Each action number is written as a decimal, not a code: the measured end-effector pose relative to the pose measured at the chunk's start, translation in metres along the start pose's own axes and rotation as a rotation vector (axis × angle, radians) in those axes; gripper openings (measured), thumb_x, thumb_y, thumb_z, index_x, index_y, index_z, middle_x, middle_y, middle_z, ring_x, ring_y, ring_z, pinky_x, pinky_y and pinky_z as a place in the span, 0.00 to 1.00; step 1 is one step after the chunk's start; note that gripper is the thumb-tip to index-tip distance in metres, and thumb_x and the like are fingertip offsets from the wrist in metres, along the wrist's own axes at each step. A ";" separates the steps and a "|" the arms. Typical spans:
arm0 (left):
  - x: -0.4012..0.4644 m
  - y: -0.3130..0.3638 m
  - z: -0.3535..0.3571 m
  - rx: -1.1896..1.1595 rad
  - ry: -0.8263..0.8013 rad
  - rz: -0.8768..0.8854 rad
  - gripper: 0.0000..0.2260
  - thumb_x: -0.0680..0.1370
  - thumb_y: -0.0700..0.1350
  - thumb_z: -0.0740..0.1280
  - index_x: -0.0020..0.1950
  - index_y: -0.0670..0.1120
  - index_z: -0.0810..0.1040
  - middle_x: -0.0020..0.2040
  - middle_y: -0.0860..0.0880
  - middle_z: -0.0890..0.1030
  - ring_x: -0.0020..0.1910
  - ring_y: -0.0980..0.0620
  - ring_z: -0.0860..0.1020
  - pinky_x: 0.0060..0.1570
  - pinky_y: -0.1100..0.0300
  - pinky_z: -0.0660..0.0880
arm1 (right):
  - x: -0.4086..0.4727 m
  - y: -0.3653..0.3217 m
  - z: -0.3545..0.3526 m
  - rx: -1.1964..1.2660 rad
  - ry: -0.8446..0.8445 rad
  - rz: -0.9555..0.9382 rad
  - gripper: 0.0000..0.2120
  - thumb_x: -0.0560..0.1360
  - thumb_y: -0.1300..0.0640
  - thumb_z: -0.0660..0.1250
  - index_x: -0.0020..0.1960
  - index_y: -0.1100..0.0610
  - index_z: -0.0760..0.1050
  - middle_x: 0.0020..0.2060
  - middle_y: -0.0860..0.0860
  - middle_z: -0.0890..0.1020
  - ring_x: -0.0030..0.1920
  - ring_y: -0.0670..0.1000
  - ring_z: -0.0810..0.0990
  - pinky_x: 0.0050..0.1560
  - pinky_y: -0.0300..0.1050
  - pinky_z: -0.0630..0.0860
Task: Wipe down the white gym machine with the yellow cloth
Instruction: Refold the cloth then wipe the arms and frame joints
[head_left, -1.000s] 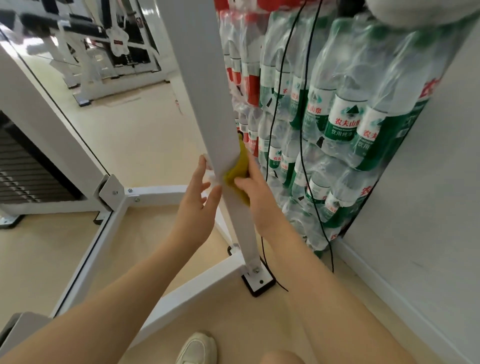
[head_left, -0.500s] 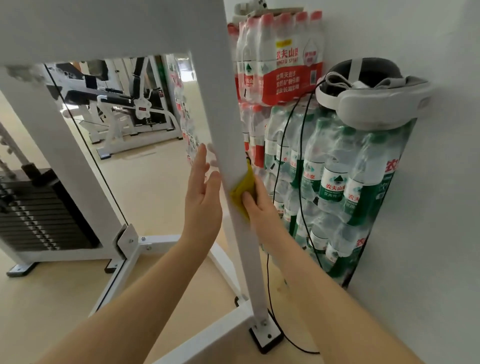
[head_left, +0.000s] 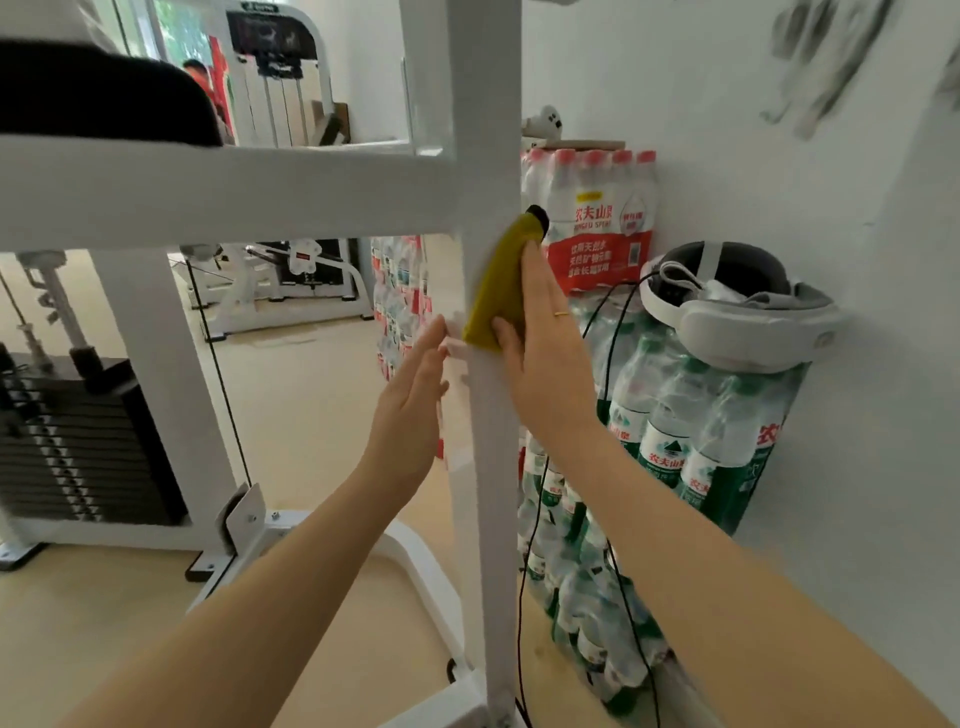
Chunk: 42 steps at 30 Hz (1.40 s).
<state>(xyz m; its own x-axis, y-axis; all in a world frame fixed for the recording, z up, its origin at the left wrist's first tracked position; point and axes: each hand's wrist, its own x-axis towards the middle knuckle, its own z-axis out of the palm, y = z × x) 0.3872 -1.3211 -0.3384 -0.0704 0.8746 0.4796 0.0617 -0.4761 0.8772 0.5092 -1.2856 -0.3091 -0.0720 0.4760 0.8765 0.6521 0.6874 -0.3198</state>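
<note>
The white gym machine's upright post (head_left: 491, 467) runs top to bottom through the middle of the view, meeting a white crossbar (head_left: 234, 192) near the top. The yellow cloth (head_left: 501, 283) lies flat on the post's right face just below that joint. My right hand (head_left: 545, 353) presses the cloth against the post with straight fingers, thumb on the cloth's lower edge. My left hand (head_left: 413, 410) is flat and open against the post's left side, a little lower than the cloth.
Shrink-wrapped packs of water bottles (head_left: 670, 457) are stacked against the white wall right of the post, with a white headset (head_left: 737, 312) on top and black cables (head_left: 524, 597) hanging down. A black weight stack (head_left: 67, 441) stands at left. The machine's base frame (head_left: 410, 561) crosses the floor.
My right hand has slid the cloth up the post to just under the crossbar. My left hand has risen with it, and my view has tilted upward.
</note>
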 end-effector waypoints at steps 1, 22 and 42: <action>0.001 0.002 -0.002 -0.014 -0.027 -0.002 0.17 0.81 0.53 0.49 0.68 0.58 0.64 0.69 0.56 0.68 0.66 0.61 0.68 0.65 0.60 0.68 | 0.003 0.004 -0.001 -0.133 0.010 -0.192 0.26 0.78 0.59 0.59 0.74 0.62 0.57 0.70 0.61 0.67 0.69 0.60 0.65 0.67 0.51 0.66; 0.000 -0.027 -0.047 0.027 0.137 -0.084 0.12 0.82 0.41 0.51 0.59 0.48 0.72 0.52 0.55 0.76 0.49 0.56 0.76 0.48 0.60 0.72 | 0.054 0.000 -0.019 -0.882 -0.631 -1.300 0.11 0.75 0.55 0.59 0.50 0.55 0.80 0.56 0.50 0.81 0.64 0.55 0.74 0.71 0.54 0.57; -0.034 -0.088 -0.020 0.308 -0.119 -0.230 0.25 0.75 0.43 0.68 0.71 0.50 0.65 0.65 0.54 0.70 0.63 0.53 0.70 0.63 0.56 0.68 | 0.052 0.015 -0.012 -1.013 -0.565 -1.261 0.23 0.80 0.44 0.49 0.55 0.56 0.77 0.55 0.52 0.81 0.60 0.55 0.76 0.69 0.53 0.54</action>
<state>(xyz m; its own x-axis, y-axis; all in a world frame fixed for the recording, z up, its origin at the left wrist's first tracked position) 0.3642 -1.3108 -0.4313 -0.0025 0.9684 0.2495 0.3549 -0.2324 0.9055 0.5241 -1.2571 -0.2638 -0.9697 0.2267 0.0906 0.1522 0.2715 0.9503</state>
